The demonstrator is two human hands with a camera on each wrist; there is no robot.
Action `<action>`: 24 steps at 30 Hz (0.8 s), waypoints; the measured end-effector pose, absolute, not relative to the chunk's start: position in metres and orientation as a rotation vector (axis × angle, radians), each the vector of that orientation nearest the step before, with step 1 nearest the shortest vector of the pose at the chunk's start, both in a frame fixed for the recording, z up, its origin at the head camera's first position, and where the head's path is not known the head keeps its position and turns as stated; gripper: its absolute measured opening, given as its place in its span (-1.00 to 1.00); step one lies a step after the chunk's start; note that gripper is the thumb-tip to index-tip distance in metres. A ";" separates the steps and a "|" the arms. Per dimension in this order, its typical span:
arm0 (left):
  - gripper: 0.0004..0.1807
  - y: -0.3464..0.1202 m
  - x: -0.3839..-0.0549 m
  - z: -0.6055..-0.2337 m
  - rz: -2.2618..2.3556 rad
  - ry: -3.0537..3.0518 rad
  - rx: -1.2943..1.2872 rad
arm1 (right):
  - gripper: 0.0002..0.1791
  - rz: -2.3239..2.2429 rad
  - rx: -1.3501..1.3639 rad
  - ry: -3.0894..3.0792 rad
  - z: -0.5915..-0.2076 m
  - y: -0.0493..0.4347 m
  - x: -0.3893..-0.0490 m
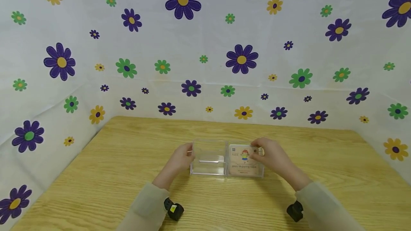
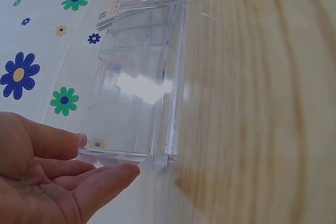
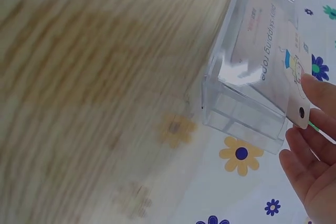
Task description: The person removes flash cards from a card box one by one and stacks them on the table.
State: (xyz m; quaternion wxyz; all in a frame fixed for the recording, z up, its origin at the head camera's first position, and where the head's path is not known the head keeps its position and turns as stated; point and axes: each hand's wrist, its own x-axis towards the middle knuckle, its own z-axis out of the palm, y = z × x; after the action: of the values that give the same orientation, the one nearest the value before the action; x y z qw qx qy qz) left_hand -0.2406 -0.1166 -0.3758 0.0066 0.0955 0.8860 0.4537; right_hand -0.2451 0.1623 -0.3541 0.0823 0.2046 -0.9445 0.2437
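A clear plastic box [image 1: 208, 172] with two halves side by side lies on the wooden table. In its right half is a stack of cards [image 1: 240, 169], the top one showing a child with a skipping rope. My left hand [image 1: 179, 159] pinches the box's left end wall, thumb at the upper rim and fingers beneath, as the left wrist view shows. With thumb and fingers, my right hand [image 1: 273, 156] holds the holed corner of the cards. That corner is tilted up past the box's end wall in the right wrist view. The left half contains no cards.
The wooden table [image 1: 128, 152] extends around the box on all sides. A white cloth with printed flowers [image 1: 205, 38] hangs behind the table and along both sides. A black wrist camera [image 1: 174, 210] sits at the left sleeve, another black camera [image 1: 295, 211] at the right.
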 end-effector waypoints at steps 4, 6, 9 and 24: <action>-0.58 -0.117 -0.241 -0.376 1.424 2.760 0.285 | -0.70 0.667 0.629 -2.790 -0.355 0.160 -0.245; -0.58 -0.117 -0.240 -0.376 1.420 2.761 0.288 | -0.72 0.650 0.634 -2.776 -0.355 0.160 -0.245; -0.57 -0.117 -0.240 -0.376 1.422 2.754 0.274 | -0.74 0.637 0.636 -2.758 -0.355 0.159 -0.245; -0.56 -0.117 -0.240 -0.376 1.441 2.732 0.263 | -0.81 0.608 0.647 -2.730 -0.356 0.158 -0.247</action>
State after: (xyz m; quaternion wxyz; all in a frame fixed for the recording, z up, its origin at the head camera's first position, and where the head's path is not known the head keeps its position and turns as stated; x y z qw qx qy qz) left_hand -0.2403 -0.1170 -0.3758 0.0210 0.0847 0.8812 0.4647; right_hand -0.2468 0.1577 -0.3557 0.1349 0.2235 -0.9423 0.2098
